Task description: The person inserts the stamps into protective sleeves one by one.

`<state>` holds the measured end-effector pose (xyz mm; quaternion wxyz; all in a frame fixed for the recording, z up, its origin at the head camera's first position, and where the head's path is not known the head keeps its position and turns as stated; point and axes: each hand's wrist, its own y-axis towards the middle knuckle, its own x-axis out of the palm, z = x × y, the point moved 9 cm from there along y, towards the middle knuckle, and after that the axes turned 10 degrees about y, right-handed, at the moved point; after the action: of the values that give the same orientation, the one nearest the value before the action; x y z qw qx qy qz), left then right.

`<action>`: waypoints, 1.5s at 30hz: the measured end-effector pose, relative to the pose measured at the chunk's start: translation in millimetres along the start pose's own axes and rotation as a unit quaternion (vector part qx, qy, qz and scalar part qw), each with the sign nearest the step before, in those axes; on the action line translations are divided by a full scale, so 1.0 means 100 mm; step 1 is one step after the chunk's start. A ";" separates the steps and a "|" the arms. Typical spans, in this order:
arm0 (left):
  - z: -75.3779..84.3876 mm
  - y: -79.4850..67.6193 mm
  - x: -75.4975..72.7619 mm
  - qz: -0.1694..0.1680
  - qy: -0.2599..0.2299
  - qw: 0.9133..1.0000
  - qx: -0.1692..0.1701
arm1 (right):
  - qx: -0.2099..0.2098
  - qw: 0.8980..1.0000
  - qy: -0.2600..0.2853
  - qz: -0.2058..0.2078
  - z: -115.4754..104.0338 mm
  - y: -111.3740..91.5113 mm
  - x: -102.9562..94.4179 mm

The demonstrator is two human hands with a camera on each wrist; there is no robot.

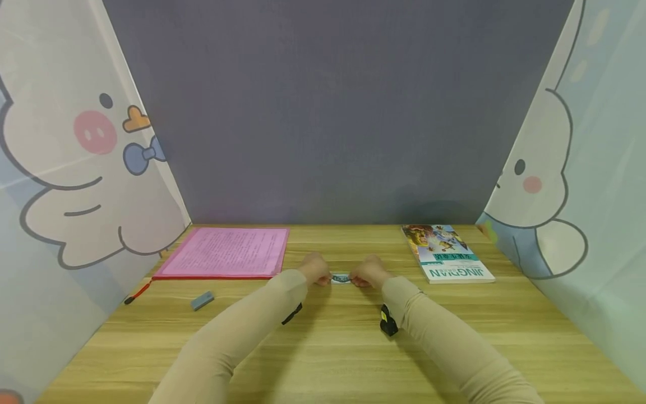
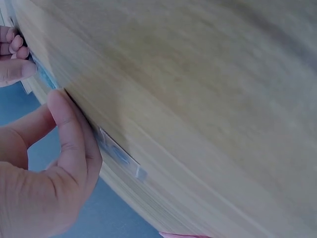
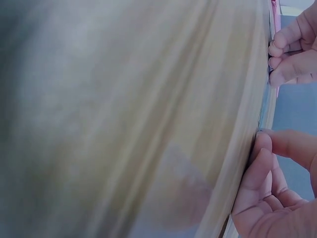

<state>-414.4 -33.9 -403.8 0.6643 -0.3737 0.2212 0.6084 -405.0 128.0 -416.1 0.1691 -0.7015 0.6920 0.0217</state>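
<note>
Both hands meet at the middle of the table over a small, thin strip [image 1: 341, 278] with a dark pattern on a pale blue-white ground; its exact kind is unclear. My left hand [image 1: 315, 269] pinches its left end, and my right hand [image 1: 370, 271] pinches its right end. Up close in the left wrist view, the left hand [image 2: 54, 163] has thumb and fingers together at a thin dark edge, with a flat patterned piece [image 2: 119, 153] beyond them. In the right wrist view, the right hand [image 3: 277, 183] has curled fingers low against the table.
A pink printed sheet [image 1: 227, 252] with a red lower edge lies left, a red cord-like piece [image 1: 138, 292] at its corner. Nearer is a grey-blue block [image 1: 202, 300]. A picture-covered book [image 1: 446, 252] lies right. A dark panel [image 1: 333, 112] stands behind, with cartoon-printed side walls.
</note>
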 end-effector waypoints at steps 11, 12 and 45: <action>-0.02 0.04 0.00 -0.003 -0.015 1.000 -0.013 | -0.009 1.000 -0.006 -0.011 -0.04 -0.01 -0.02; -0.03 0.04 0.00 -0.002 -0.017 1.000 -0.017 | -0.008 1.000 -0.004 -0.012 -0.03 -0.01 -0.02; 0.03 -0.12 -0.02 -0.099 -0.140 0.985 0.029 | 0.013 0.992 0.038 -0.124 -0.18 -0.03 -0.19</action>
<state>-403.5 -32.7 -398.2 0.7565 -0.2850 0.1054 0.5792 -406.8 141.3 -393.7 0.1535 -0.7798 0.6060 -0.0349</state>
